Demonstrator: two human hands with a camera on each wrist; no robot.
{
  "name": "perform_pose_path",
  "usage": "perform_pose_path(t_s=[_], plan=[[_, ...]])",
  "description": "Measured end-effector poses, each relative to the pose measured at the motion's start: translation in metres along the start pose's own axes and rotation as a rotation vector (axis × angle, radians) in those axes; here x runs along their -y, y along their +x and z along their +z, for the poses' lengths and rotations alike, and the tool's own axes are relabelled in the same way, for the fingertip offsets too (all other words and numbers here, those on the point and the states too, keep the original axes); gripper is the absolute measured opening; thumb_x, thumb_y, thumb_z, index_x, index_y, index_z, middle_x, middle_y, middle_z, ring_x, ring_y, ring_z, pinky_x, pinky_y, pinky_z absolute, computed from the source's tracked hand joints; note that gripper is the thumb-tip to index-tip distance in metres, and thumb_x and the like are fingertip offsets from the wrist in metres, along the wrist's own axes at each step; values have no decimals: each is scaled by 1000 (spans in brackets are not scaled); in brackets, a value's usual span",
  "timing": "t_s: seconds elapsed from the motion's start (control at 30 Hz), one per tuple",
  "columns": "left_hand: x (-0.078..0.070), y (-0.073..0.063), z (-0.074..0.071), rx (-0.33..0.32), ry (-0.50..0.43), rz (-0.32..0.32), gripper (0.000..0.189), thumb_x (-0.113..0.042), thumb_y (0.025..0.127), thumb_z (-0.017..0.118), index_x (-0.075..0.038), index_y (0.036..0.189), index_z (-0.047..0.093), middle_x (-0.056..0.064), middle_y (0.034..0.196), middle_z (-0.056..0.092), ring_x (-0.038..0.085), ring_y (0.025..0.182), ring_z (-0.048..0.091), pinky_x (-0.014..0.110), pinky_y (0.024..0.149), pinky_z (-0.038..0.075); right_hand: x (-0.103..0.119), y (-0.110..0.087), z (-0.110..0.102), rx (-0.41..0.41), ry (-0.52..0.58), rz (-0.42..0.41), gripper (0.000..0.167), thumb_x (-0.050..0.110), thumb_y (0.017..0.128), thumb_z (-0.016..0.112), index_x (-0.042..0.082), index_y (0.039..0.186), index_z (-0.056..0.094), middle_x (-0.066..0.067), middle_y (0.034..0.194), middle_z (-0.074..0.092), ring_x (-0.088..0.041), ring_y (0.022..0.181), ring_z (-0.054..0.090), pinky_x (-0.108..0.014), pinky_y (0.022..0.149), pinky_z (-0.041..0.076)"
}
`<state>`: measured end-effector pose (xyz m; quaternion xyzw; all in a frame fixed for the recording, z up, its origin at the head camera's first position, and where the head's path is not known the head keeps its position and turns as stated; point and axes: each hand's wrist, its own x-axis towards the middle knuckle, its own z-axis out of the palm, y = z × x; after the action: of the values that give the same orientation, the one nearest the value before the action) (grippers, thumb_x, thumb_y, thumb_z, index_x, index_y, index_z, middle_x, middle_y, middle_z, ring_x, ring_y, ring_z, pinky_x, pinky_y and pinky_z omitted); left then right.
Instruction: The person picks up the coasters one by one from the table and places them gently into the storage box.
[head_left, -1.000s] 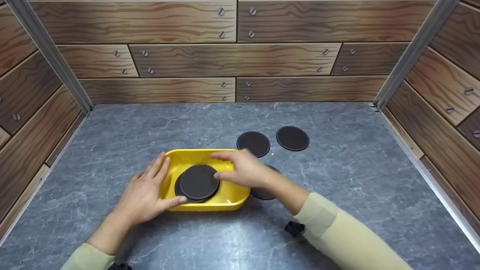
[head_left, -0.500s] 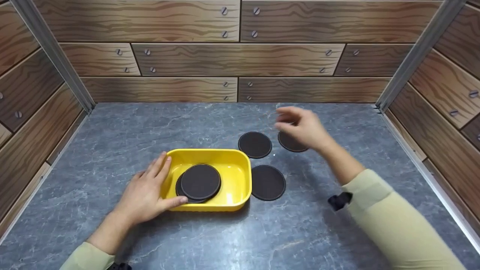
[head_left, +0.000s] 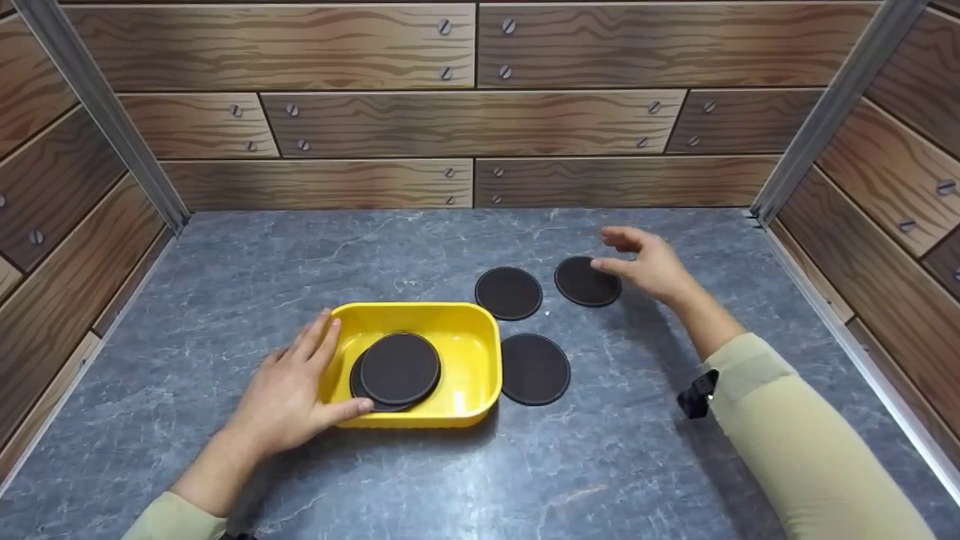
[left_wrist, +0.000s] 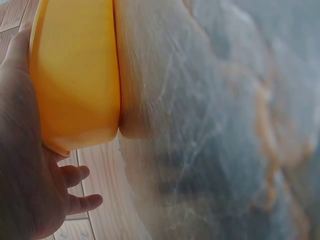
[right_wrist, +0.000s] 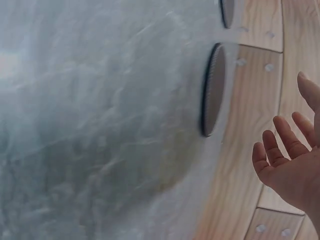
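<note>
A yellow rectangular tub (head_left: pixel 420 421) stands on the table, with round black coasters (head_left: pixel 400 369) stacked slightly offset inside. My left hand (head_left: pixel 289 394) holds the tub's left end, its thumb over the front rim and fingertips at the left rim. The tub's outer wall (left_wrist: pixel 80 75) fills the upper left of the left wrist view. My right hand (head_left: pixel 654 266), empty with fingers spread, hovers by the far right coaster (head_left: pixel 583 283); its thumb overlaps that coaster in the head view. The right wrist view shows this hand (right_wrist: pixel 295 165) raised apart from a coaster (right_wrist: pixel 214 90).
Two more black coasters lie flat on the table: one behind the tub's right corner (head_left: pixel 508 293), one against its right side (head_left: pixel 535 369). Wood-patterned walls (head_left: pixel 480 124) enclose the grey marbled table (head_left: pixel 300 255) at the back and both sides.
My right hand has moved from over the tub to the far right coaster, then slightly right and down beside it. My left hand and the tub have stayed in place.
</note>
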<state>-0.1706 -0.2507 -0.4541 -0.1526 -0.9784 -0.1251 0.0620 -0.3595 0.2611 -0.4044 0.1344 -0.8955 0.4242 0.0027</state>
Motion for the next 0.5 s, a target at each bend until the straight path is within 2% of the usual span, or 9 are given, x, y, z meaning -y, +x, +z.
perform_pose_path(t_s=[0.2, 0.5], plan=[[1, 0, 0, 0, -9, 3, 121, -84, 87, 62, -1, 167, 26, 19, 175, 17, 44, 155, 31, 74, 111, 37, -19, 2, 4, 47, -15, 60, 72, 31, 98, 79, 3, 157, 49, -24, 158, 50, -46, 149, 39, -59, 122, 31], [1, 0, 0, 1, 2, -2, 121, -85, 87, 60, -2, 168, 26, 19, 175, 18, 43, 156, 30, 75, 111, 37, -39, 8, 14, 97, 16, 100, 83, 30, 99, 79, 3, 165, 36, -22, 167, 37, -48, 152, 33, -58, 124, 28]])
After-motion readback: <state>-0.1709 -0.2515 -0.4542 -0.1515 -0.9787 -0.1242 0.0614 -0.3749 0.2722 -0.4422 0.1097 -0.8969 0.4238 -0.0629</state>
